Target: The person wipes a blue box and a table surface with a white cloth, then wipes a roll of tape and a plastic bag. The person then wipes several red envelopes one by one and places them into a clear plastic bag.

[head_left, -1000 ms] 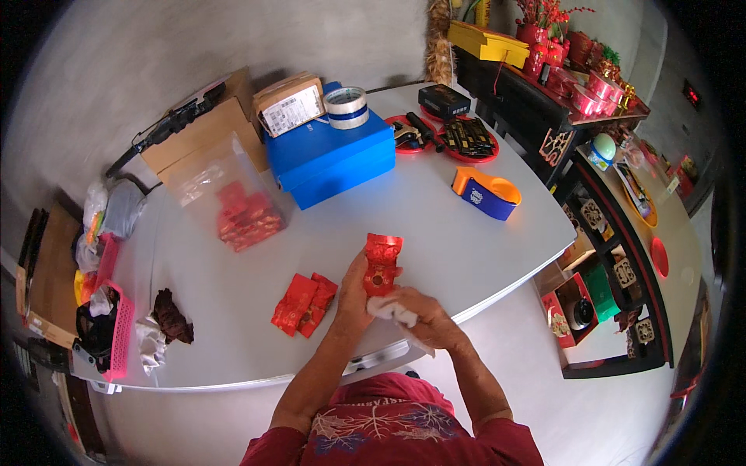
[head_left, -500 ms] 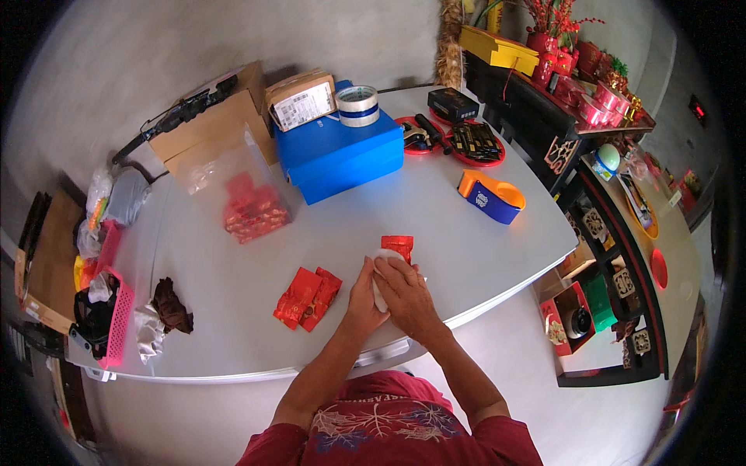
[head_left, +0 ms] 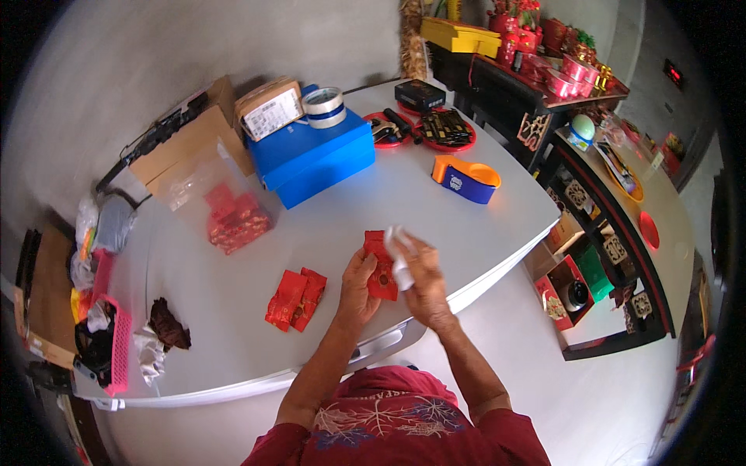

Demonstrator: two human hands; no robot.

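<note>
- Hands meet above the table's (head_left: 466, 225) near edge: left hand (head_left: 356, 289) pinches a red packet (head_left: 381, 268) upright, right hand (head_left: 420, 283) curls around something white (head_left: 398, 247).
- Half a second ago, both hands cupped the packet lower and closer together.

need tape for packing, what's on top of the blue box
A roll of tape and a brown cardboard parcel with a white label sit on the blue box. The lid area beneath them is covered, and the box's inside cannot be seen.
</note>
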